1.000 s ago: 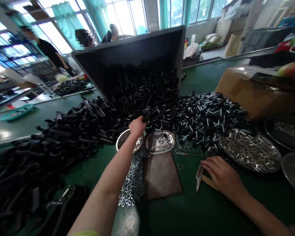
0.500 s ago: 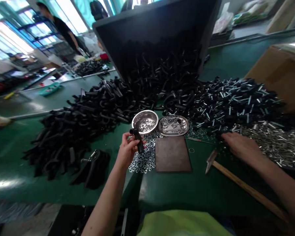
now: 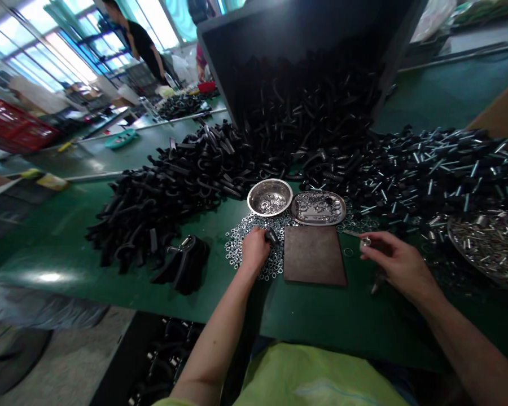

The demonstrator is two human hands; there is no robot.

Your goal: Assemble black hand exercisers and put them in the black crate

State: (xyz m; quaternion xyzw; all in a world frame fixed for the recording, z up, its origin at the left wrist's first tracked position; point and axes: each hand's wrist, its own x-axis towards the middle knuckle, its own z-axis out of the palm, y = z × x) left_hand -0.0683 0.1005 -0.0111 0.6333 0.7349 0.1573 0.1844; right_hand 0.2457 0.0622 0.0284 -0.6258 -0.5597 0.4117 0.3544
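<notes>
My left hand (image 3: 255,248) is closed around a short black handle-like part (image 3: 272,235), low over a spread of hex nuts (image 3: 235,245). Between the thumb and fingertips of my right hand (image 3: 402,268) is a small silver cylindrical piece (image 3: 365,242); its exact kind is too small to make out. A flat brown metal plate (image 3: 314,255) lies between the two hands. Behind it stand a round steel bowl (image 3: 270,197) of small metal pieces and an oval steel tray (image 3: 318,208) holding rings. A hammer head (image 3: 377,283) shows darkly beneath my right hand, its handle hidden.
Black curved parts (image 3: 152,197) are heaped at left, spilling from a large dark bin (image 3: 313,45). Black-headed bolts (image 3: 440,169) pile up at right, near a basin of metal pins (image 3: 491,248). Another person (image 3: 141,48) stands beyond the table.
My right hand has come left from the dark pile near the bolts, now with the silver piece. My left hand has lowered the black part toward the nuts. The view has shifted left.
</notes>
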